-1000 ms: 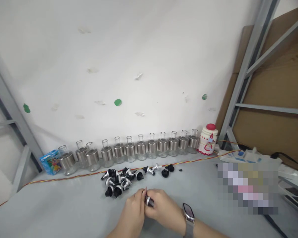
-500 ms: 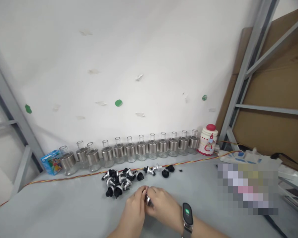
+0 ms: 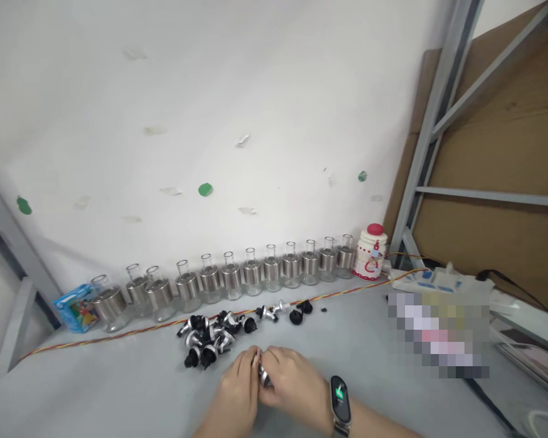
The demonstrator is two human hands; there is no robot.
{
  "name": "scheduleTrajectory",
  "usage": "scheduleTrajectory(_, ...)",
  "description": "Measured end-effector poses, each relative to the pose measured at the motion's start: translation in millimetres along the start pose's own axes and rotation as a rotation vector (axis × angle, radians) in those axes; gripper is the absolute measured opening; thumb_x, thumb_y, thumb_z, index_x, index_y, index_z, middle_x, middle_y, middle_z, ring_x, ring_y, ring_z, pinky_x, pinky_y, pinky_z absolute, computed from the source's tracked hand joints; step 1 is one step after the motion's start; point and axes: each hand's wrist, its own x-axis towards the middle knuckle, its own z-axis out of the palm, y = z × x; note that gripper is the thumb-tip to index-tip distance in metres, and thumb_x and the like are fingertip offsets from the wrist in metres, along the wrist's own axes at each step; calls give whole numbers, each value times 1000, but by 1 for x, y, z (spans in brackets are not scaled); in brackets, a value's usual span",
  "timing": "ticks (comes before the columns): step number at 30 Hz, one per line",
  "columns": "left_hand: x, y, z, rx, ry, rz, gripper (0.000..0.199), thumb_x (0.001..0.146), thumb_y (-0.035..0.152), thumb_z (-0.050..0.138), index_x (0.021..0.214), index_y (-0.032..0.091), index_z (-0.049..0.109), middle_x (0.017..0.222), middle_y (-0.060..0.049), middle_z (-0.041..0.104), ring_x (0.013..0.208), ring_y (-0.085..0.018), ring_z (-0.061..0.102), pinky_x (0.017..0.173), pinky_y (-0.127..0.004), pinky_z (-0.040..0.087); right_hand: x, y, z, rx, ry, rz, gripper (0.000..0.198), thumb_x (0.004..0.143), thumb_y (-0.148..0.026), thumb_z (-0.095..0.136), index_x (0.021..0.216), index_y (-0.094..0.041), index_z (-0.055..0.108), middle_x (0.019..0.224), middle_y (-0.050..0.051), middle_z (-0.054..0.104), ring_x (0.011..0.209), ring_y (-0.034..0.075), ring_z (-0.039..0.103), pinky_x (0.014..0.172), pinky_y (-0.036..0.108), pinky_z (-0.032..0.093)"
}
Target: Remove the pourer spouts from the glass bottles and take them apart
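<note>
Close together at the front of the table, my left hand (image 3: 236,389) and my right hand (image 3: 295,384) both have their fingers closed around one silver bottle pourer (image 3: 265,377). Only a bit of its metal shows between them; the fingers cover the rest. Just beyond my hands lies a pile of silver-and-black bottle pourers (image 3: 210,336), tumbled at various angles. To the right of the pile are a lone pourer with a pale stopper (image 3: 282,306) and two loose black rubber pieces (image 3: 296,316).
Several glass bottles with steel sleeves (image 3: 232,277) line the wall. A blue box (image 3: 78,309) ends the row at left, a white jar with red lid (image 3: 369,255) at right. A red-yellow wire (image 3: 137,327) crosses before them. Power strips (image 3: 438,280) and a blurred-out item (image 3: 438,334) lie right.
The view has turned slightly to the right, so everything sits further left. Both hands stay together on the pourer, with only slight finger movement.
</note>
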Motion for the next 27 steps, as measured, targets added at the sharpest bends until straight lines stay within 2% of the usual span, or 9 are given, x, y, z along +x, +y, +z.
scheduleTrajectory(6, -2, 2, 0, -110, -20, -183, 37, 89, 24, 22, 98, 11, 56, 89, -11, 68, 82, -15, 64, 72, -23, 53, -1, -2, 2, 25, 26, 35, 9, 71, -23, 53, 76, -15, 52, 66, 4, 60, 57, 17, 57, 50, 25, 38)
scheduleTrajectory(16, -4, 0, 4, -144, 3, -180, 37, 89, 25, 24, 98, 12, 57, 88, -11, 68, 82, -17, 64, 72, -24, 53, -1, -3, 2, 30, 29, 46, 11, 71, -25, 55, 75, -16, 52, 65, 4, 60, 56, 16, 56, 50, 24, 37)
scheduleTrajectory(22, 0, 0, 1, -216, -30, -215, 36, 88, 26, 25, 99, 12, 56, 89, -11, 68, 83, -17, 64, 72, -25, 53, 2, -4, -3, 95, -57, 120, 9, 68, -19, 54, 76, -15, 55, 69, 6, 62, 62, 18, 58, 55, 24, 39)
scheduleTrajectory(27, 6, 1, -5, -345, -147, -363, 35, 89, 29, 26, 98, 16, 57, 86, -9, 68, 78, -16, 64, 69, -27, 52, 3, 0, -12, 295, -161, 227, 11, 70, -21, 50, 77, -16, 56, 75, 5, 63, 67, 16, 57, 60, 22, 39)
